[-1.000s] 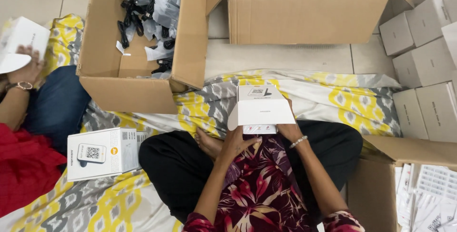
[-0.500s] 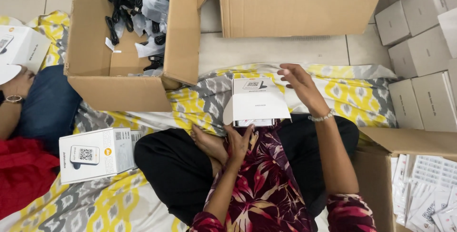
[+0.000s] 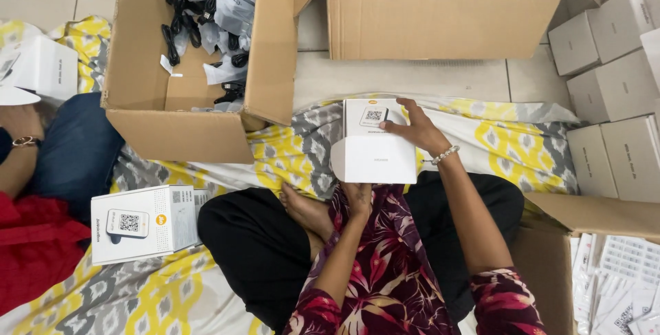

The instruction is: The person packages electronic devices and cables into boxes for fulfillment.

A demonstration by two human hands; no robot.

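Packing, mid-job as I read it: left hand (image 3: 357, 196) grips open white box (image 3: 375, 144) from below, right hand (image 3: 412, 128) presses inside; more boxes (image 3: 612, 87) stacked nearby.

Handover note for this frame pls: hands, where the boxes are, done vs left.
Left hand: holds the small white box from below, over the lap.
Right hand: fingers on the box's top, by the open lid flap.
Another white box lies on the patterned sheet to the person's left.
Big cardboard carton ahead-left holds bagged black cables; a second carton ahead holds white packs.
Closed white boxes are stacked on the right.
Done: the stack. Left: the held box is not closed.
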